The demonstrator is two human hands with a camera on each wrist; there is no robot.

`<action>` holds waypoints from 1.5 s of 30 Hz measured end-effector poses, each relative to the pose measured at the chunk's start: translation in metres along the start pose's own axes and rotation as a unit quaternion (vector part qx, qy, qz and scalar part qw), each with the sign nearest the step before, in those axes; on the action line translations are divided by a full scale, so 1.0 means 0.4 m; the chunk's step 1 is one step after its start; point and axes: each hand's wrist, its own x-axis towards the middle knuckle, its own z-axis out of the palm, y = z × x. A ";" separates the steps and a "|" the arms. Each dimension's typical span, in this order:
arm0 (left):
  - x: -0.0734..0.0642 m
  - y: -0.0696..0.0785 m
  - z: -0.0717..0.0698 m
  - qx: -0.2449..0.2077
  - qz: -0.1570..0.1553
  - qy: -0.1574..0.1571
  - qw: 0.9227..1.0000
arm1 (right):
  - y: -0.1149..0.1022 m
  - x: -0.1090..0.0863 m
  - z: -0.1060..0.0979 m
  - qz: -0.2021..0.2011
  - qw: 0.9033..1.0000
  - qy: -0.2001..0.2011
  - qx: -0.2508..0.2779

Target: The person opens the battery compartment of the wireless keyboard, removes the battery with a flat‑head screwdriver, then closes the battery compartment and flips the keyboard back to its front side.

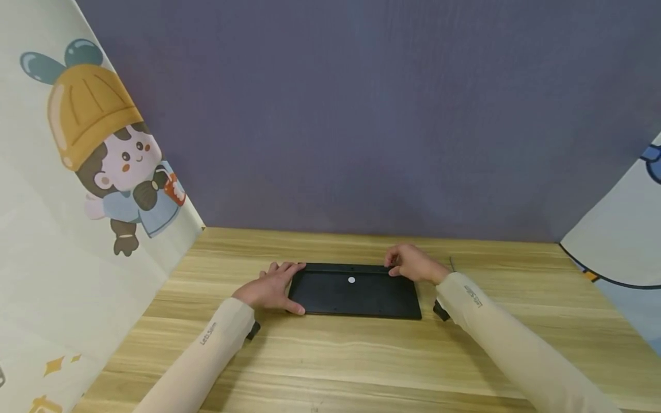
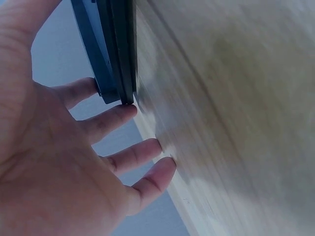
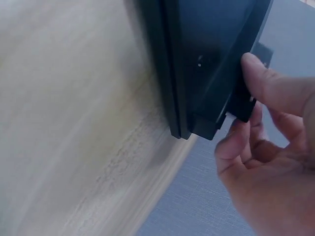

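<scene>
A black keyboard [image 1: 356,295] lies underside up on the wooden table, with a raised ridge along its far edge and a small white round sticker [image 1: 352,280]. My left hand [image 1: 273,289] spreads over its left end, thumb at the near corner and fingers at the far corner. In the left wrist view those fingers are fairly straight, two of them touching the keyboard's end [image 2: 115,59]. At the far right corner my right hand [image 1: 410,264] pinches a small black flip-out foot [image 3: 242,103] between thumb and curled fingers. The foot sticks out from the ridge [image 3: 209,120].
The wood-grain table [image 1: 330,355] runs back to a grey-purple partition [image 1: 361,115]. A pale wall panel with a cartoon figure [image 1: 124,155] stands at the left, another printed panel [image 1: 619,229] at the right. A thin dark strand [image 1: 451,264] shows behind the right wrist.
</scene>
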 end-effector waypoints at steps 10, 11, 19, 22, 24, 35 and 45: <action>0.001 0.000 0.004 0.001 -0.001 -0.001 1.000 | 0.011 -0.018 -0.014 0.001 0.997 0.070 0.022; 0.001 0.000 0.004 0.001 -0.002 -0.001 1.000 | 0.013 -0.018 -0.016 0.006 0.997 0.077 0.021; -0.003 -0.003 0.005 -0.003 0.000 0.002 1.000 | 0.041 -0.020 -0.037 0.076 0.988 0.132 -0.002; -0.006 -0.004 0.006 -0.004 -0.001 0.000 1.000 | 0.057 -0.023 -0.040 0.125 0.984 0.125 -0.013; -0.008 -0.003 0.006 -0.005 -0.001 -0.002 1.000 | 0.068 -0.023 -0.040 0.157 0.981 0.109 -0.017; -0.015 0.008 0.003 0.004 0.006 -0.008 1.000 | 0.080 -0.032 -0.043 0.266 0.960 0.084 0.008; -0.024 0.008 0.010 -0.004 0.014 -0.006 1.000 | 0.072 -0.075 -0.043 0.246 0.963 0.108 -0.002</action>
